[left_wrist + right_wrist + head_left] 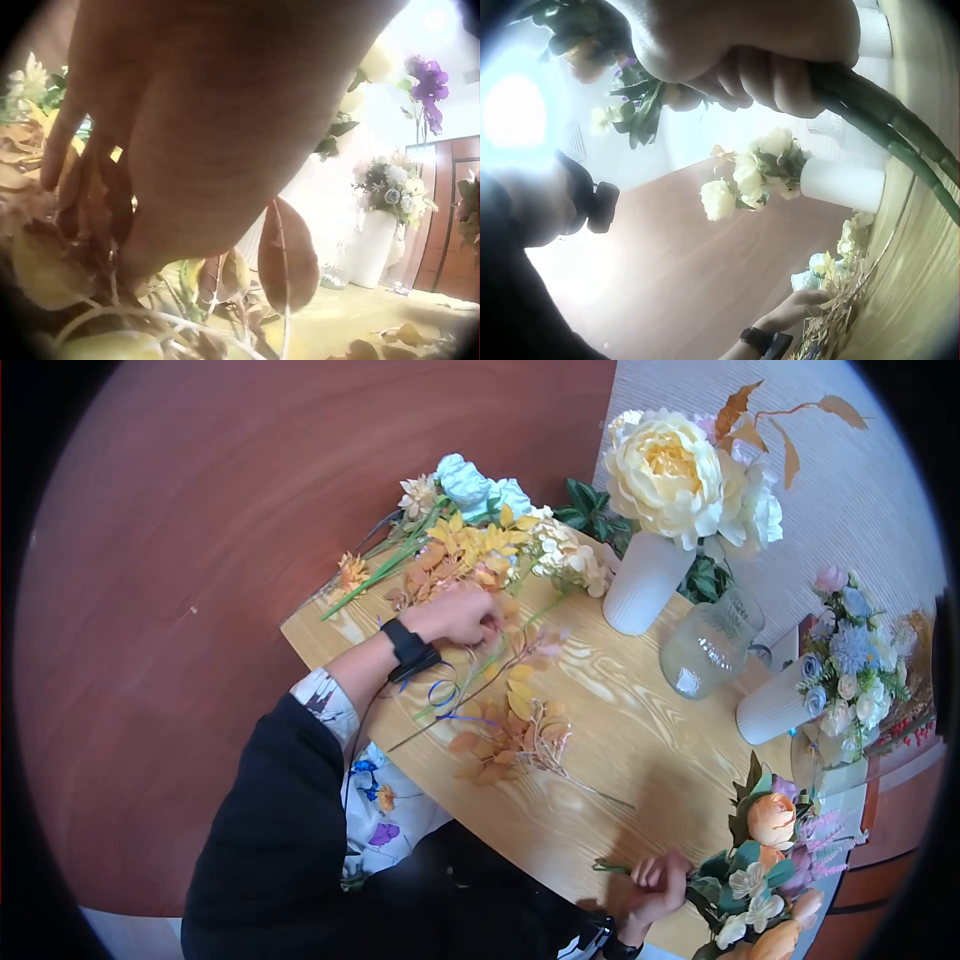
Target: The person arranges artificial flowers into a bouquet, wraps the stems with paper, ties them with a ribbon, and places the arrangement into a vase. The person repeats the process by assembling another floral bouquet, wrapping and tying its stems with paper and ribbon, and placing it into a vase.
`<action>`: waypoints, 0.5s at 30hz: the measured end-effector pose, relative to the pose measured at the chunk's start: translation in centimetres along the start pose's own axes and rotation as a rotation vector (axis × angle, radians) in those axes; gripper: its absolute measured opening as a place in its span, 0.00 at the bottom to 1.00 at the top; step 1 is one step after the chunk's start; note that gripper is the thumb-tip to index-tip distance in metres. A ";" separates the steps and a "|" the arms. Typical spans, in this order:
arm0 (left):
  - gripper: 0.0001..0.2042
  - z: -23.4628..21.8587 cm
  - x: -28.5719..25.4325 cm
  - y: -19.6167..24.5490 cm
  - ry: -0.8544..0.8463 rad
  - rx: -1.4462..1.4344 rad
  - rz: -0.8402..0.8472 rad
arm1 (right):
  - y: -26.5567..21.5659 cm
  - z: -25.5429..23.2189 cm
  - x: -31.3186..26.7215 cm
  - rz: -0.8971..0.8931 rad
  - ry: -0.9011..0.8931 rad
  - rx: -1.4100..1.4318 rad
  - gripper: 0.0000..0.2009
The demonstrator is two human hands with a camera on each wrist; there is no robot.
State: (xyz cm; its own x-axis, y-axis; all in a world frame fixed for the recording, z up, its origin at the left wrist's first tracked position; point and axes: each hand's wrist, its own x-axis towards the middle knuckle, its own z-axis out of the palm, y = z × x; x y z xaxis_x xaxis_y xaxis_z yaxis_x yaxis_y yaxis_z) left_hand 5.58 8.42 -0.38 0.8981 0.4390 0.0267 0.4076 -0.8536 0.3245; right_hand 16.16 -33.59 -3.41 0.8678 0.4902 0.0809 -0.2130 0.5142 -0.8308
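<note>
My right hand (655, 885) grips the green stems (900, 127) of an artificial flower bouquet (745, 885) with orange, cream and purple blooms. The bouquet leans over the table's right edge, its stem ends pointing left. On the other side, my left hand (460, 615) reaches down into a pile of artificial autumn-leaf branches (465, 550). Its fingers (64, 142) and thumb close on a leafy branch (112, 277), partly hidden by leaves. Nearer me lie loose orange-leaf sprigs (500, 745) and a curled blue ribbon (440, 700).
A white vase (645, 585) with large cream flowers stands at the back, beside a glass pitcher (710, 645). Farther right, another white vase (775, 710) of blue and white flowers tilts. Pale blue flowers (465, 485) lie at the wooden table's (640, 705) far left.
</note>
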 end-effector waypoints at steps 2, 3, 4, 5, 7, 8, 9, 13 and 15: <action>0.09 -1.0 -1.2 0.3 0.136 -0.411 0.038 | 0.0 -0.1 0.2 0.011 0.012 0.013 0.14; 0.09 -1.5 -1.3 -0.7 0.138 -0.406 0.037 | 0.0 -0.2 0.2 0.021 0.034 0.016 0.14; 0.10 -2.2 -1.4 -2.4 0.370 -0.329 -0.118 | 0.0 -0.4 0.2 0.030 0.007 0.031 0.13; 0.11 -2.7 -1.8 -4.5 0.600 -0.247 -0.278 | 0.0 -0.5 0.0 0.040 0.002 0.025 0.13; 0.11 -3.1 -2.3 -10.6 0.717 0.048 -0.337 | 0.2 -0.4 -0.1 0.000 0.013 -0.015 0.13; 0.11 -3.0 -2.9 -12.0 0.721 0.050 -0.335 | 0.3 -0.4 0.0 -0.003 0.011 -0.012 0.13; 0.12 -2.8 -3.5 -13.0 0.581 0.062 -0.459 | 0.4 -0.4 0.0 -0.014 -0.031 -0.005 0.12; 0.15 -1.0 -5.1 -17.2 0.299 0.005 -0.554 | 0.6 -0.3 0.1 -0.027 -0.127 -0.001 0.13; 0.15 -0.7 -5.0 -17.6 0.330 -0.001 -0.576 | 0.4 -0.1 0.1 -0.009 -0.109 -0.023 0.13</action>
State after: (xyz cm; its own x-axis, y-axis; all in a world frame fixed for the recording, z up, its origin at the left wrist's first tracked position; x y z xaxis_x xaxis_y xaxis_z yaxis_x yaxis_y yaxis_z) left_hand -6.23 21.46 -5.53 0.4388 0.8880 0.1371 0.8072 -0.4566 0.3741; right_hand 16.20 -33.40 -3.82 0.8157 0.5596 0.1468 -0.1938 0.5034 -0.8420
